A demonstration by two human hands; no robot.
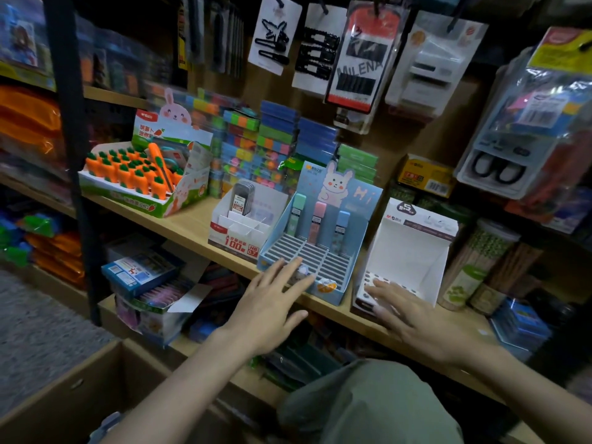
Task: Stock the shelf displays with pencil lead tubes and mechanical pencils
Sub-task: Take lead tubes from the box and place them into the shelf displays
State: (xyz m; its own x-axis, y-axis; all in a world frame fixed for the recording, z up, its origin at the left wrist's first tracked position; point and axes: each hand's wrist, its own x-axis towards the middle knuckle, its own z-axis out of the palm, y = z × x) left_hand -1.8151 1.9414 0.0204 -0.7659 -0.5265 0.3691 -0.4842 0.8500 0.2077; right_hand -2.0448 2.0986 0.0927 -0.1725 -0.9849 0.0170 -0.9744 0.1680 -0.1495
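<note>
The wooden shelf held a blue box with three lead tubes standing at its back, and both flat, empty hands, left hand and right hand, might have bumped them over.

The left hand covers the front slots of the blue bunny display box, and the small pale thing just beyond its fingertips is too blurred to name. The right hand hides the front edge of the white display box with the dotted holes. The goods at the left edge are smeared, and the cardboard box runs off the bottom.
</note>
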